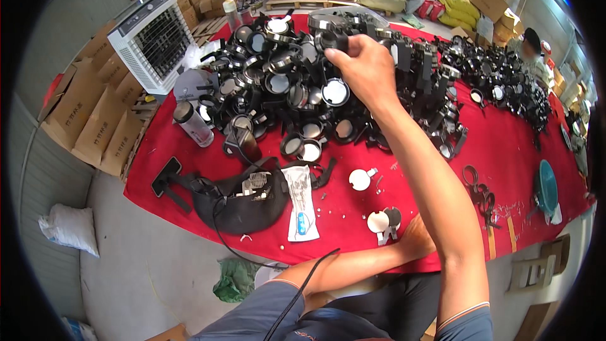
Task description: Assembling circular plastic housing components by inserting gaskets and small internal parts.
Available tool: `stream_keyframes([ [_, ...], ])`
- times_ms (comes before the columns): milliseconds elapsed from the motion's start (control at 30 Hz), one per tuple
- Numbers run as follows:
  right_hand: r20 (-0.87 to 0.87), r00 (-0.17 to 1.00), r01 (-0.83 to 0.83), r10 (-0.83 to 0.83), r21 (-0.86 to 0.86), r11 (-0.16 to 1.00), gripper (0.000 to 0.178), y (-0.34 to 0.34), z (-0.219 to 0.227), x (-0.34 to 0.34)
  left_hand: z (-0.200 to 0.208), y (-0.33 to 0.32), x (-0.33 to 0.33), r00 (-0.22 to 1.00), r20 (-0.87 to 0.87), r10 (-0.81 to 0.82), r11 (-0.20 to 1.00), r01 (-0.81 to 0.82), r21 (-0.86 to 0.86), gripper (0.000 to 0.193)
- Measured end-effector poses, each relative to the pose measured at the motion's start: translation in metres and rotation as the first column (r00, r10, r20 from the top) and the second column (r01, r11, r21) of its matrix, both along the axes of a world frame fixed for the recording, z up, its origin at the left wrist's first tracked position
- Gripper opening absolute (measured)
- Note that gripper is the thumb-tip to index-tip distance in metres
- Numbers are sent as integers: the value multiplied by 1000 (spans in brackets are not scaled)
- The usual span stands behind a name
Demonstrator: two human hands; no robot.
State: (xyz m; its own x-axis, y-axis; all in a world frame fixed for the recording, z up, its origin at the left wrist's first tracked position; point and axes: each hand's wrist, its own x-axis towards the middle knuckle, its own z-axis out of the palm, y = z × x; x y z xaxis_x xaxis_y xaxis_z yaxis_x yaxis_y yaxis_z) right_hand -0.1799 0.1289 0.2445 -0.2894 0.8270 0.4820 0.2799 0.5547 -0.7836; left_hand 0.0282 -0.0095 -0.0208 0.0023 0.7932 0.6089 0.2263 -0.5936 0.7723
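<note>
My right hand [366,66] reaches to the far side of the big heap of black round lids [278,82]. Its thumb and fingers are closed on the rim of a black round lid [331,39] at the top of the heap. My left hand [418,237] rests near the table's front edge, partly behind my right forearm, and its fingers are hard to see. Beside it lie a pale round disc with a tab [378,221] and a dark one [392,216] that overlap. Another pale disc with a tab [362,180] lies farther up the red cloth.
A black waist bag [240,205], a white packet [302,205] and a clear bottle [194,125] lie at left. Dark straps [483,196] and a teal bowl [546,186] are at right. An air cooler [154,41] stands beyond the table's left edge; people work farther off.
</note>
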Motion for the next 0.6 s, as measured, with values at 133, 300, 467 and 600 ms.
stream_keyframes([
  [133, 62, 997, -42, 45, -51, 998, 62, 39, -11, -28, -8, 4, 6, 975, 104, -198, 962, 213, -172, 64],
  [300, 91, 983, -165, 157, 87, 982, 45, -40, -59, 26, -42, -2, 19, 887, 397, -238, 888, 364, -282, 63],
  [467, 95, 986, -134, 140, -59, 989, 25, -85, -105, 148, -25, -2, 7, 977, -200, 69, 997, -72, -9, 57],
  [600, -61, 982, 149, -180, -340, 929, 17, -118, -143, 263, 44, -4, -14, 942, -241, -234, 845, 75, -529, 34],
])
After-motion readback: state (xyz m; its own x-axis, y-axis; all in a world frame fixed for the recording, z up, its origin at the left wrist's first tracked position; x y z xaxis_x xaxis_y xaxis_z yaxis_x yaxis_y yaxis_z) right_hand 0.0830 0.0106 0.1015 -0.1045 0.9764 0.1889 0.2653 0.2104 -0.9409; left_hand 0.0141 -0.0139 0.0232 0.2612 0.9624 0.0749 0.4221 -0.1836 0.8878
